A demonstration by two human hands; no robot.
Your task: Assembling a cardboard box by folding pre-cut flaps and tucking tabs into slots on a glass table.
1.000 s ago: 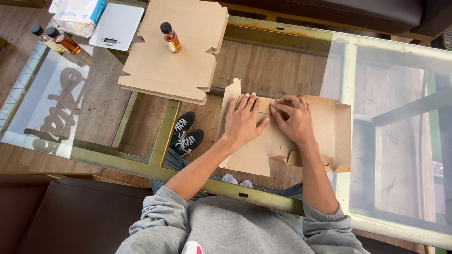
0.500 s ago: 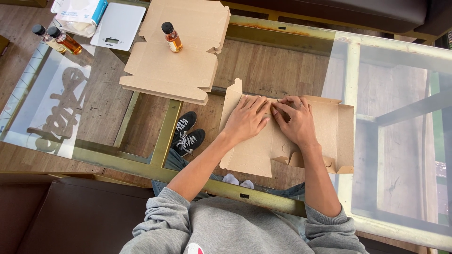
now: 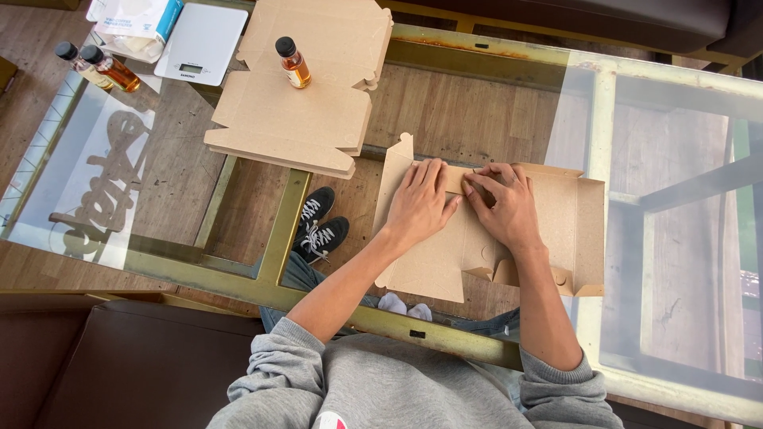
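A flat brown cardboard box blank (image 3: 556, 230) lies on the glass table (image 3: 493, 103) in front of me. My left hand (image 3: 419, 202) presses palm-down on its left panel, fingers spread toward the far edge. Beside it, my right hand (image 3: 504, 208) rests on the middle of the blank, its fingertips curled at a fold line near the far flap. The two thumbs nearly touch. Part of the blank is hidden under both hands.
A stack of flat cardboard blanks (image 3: 306, 103) lies further out with a small amber bottle (image 3: 292, 63) standing on it. At the far left are two more small bottles (image 3: 102, 67), a white kitchen scale (image 3: 201, 43) and a white bag (image 3: 135, 17). My shoes (image 3: 319, 228) show through the glass.
Both hands stay pressed on the box blank; the right hand's fingers have shifted slightly along the fold. Nothing else moved.
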